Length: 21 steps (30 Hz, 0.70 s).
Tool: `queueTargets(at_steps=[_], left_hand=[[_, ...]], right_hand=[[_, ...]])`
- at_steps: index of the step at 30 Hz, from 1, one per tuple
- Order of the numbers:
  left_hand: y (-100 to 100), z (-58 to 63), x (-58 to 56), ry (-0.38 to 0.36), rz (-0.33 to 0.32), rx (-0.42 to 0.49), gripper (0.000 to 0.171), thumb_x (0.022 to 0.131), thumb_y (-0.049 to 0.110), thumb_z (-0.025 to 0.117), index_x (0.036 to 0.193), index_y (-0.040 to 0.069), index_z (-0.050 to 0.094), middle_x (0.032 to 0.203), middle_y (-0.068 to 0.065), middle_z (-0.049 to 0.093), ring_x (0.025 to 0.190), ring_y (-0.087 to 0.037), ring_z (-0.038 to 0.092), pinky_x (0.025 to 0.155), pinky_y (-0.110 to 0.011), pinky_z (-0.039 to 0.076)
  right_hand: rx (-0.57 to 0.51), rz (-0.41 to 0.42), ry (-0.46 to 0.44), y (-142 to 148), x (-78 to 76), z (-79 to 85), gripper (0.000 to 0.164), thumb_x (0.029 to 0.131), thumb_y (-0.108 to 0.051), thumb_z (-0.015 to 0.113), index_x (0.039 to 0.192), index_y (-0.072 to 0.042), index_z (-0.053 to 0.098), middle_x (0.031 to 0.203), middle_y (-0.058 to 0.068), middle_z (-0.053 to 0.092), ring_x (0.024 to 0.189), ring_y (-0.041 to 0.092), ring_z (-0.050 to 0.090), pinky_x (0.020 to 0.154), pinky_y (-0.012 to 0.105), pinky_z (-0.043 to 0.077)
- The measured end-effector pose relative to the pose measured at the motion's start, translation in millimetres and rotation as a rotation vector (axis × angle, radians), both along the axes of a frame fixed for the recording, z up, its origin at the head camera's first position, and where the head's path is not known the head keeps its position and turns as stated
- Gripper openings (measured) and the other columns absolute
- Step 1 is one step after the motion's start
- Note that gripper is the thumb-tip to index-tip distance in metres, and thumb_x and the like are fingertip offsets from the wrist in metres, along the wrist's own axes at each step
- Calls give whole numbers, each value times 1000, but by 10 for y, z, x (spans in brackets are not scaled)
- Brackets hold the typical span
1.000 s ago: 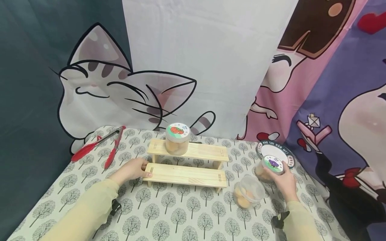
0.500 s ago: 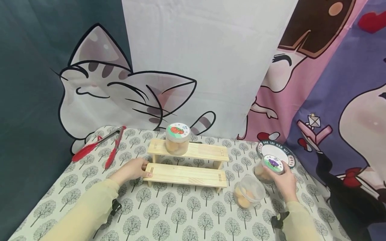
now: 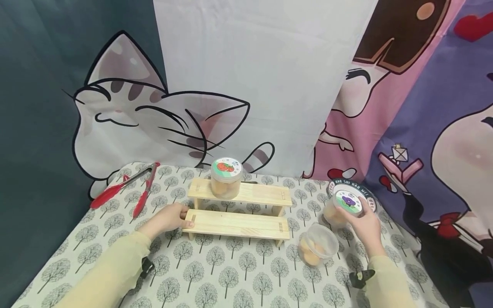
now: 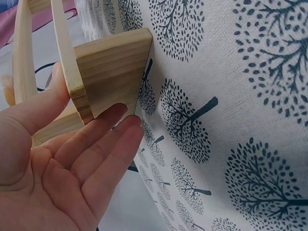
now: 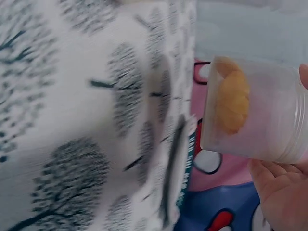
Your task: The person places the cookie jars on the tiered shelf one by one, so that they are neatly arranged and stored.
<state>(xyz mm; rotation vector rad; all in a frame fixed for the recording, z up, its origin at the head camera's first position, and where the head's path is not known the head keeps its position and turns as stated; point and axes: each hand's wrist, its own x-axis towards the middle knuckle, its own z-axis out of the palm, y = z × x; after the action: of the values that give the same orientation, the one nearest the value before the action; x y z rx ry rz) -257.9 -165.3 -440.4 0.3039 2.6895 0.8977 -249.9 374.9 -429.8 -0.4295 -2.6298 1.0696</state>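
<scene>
My left hand (image 3: 168,220) grips the left end of the lower step of a pale wooden two-step rack (image 3: 236,223). In the left wrist view the thumb lies at the board's edge, with the fingers against the end leg (image 4: 113,67). My right hand (image 3: 366,226) holds a clear plastic jar (image 3: 334,212) by its upper part, just under a lid (image 3: 348,201) with a purple flower picture. Round yellow-orange pieces (image 5: 232,101) lie in that jar, and its base is off the cloth. Beside it stands a lidless clear jar (image 3: 317,246) with similar pieces.
A jar with a tomato-picture lid (image 3: 227,177) stands on the rack's upper step (image 3: 265,192). Red-tipped tongs (image 3: 142,184) lie at the back left. Behind the held jar is a round plate (image 3: 371,203) with a lettered rim. Tree-print cloth (image 3: 215,273) covers the table.
My right hand has raised the flower-lid jar slightly off the cloth and shifted it a little up and left. The left hand stays on the rack.
</scene>
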Motion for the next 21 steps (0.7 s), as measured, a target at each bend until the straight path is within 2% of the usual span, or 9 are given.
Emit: queueTargets(at_steps=[2,4,8,12,14,16,19,21], left_hand=[[-6,6,-1,1,0,4,44,79,24,76,109,-6,64,97,-15,71,90,-28,66,88,-53,46],[-10,8,-2,-1,0,10,44,79,24,75,109,-7,64,96,-14,71,88,-26,66,87,-52,46],[-9,2,-1,-8,5,23,43,79,24,76,108,-6,65,95,-12,72,85,-22,66,87,-51,47],[-9,5,-3,-8,9,21,44,79,24,75,109,-6,65,95,-13,72,86,-23,66,87,-52,46],[-10,9,-3,-6,7,17,44,79,24,75,109,-6,64,96,-14,71,87,-25,66,87,-52,47],[-11,13,-4,-5,3,12,45,79,24,75,109,-7,64,97,-14,71,88,-25,66,87,-52,47],[-10,14,-3,2,-4,11,45,79,24,75,110,-7,64,97,-15,71,88,-25,66,86,-51,47],[-6,14,-2,7,-6,8,43,79,23,75,109,-7,65,97,-14,71,86,-23,66,85,-50,48]], right_hand=[[24,8,10,-40,-15,53,92,80,-53,70,151,-16,25,124,27,53,107,34,49,88,49,39],[40,19,19,-77,-20,108,91,79,-54,70,151,-17,27,122,26,55,105,31,49,84,46,39],[28,60,21,-176,-15,234,90,79,-55,70,150,-20,29,132,24,52,112,31,50,83,42,41],[26,111,37,-296,-5,377,91,79,-53,71,150,-16,27,138,24,47,119,36,50,85,42,44],[20,137,52,-356,1,447,91,79,-51,72,150,-14,28,139,23,46,120,36,50,84,37,46],[1,167,61,-417,8,513,91,80,-49,72,150,-12,27,142,22,44,123,37,49,84,28,46],[-22,201,77,-512,14,591,91,80,-46,73,150,-10,27,142,22,43,122,35,49,78,14,42],[-27,216,86,-570,13,626,91,80,-44,74,150,-9,27,142,22,43,121,34,49,74,9,41]])
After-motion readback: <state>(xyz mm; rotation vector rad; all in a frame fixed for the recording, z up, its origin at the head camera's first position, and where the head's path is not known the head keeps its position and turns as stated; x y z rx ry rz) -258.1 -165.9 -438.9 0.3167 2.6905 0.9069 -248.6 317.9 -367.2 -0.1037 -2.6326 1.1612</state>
